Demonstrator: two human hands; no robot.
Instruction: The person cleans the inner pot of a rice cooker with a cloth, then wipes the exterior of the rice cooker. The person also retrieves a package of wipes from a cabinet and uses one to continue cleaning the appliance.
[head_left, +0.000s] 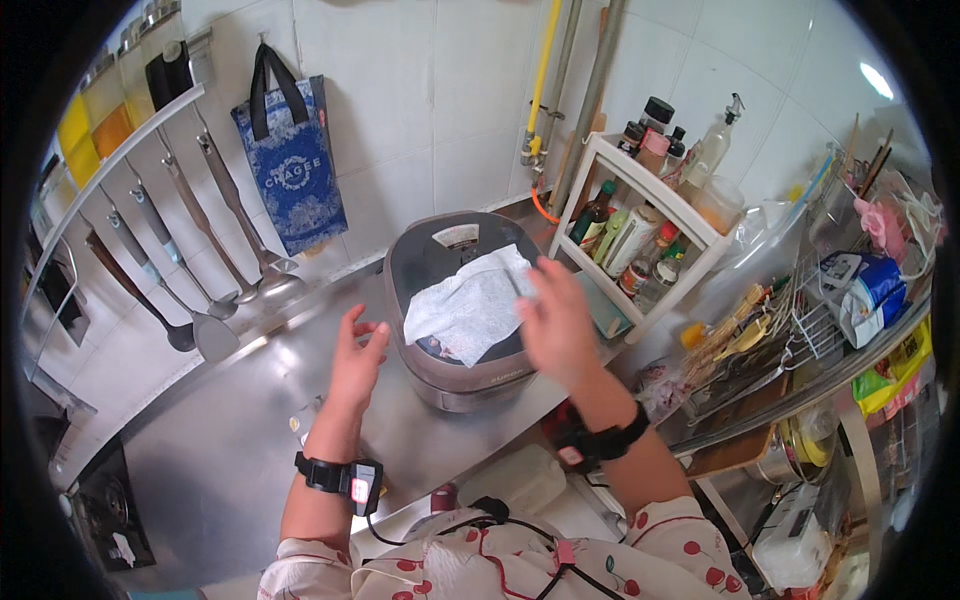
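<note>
A brownish rice cooker (465, 386) stands on the steel counter before me, its dark lid down. Over the lid lies a spread, crumpled white cloth (469, 304) that hides much of the lid's middle. My left hand (358, 356) is raised at the cooker's left side, fingers apart and holding nothing. Over the right part of the lid is my right hand (559, 322), its fingers spread beside the cloth's right edge. Whether those fingertips touch the cloth cannot be told.
Ladles and a turner (215, 337) hang from a rail at the left. A blue bag (292, 169) hangs on the tiled wall. Right of the cooker stands a white rack (652, 180) with bottles. A wire shelf (814, 337) with bags and utensils is farther right, near a yellow gas pipe (544, 67).
</note>
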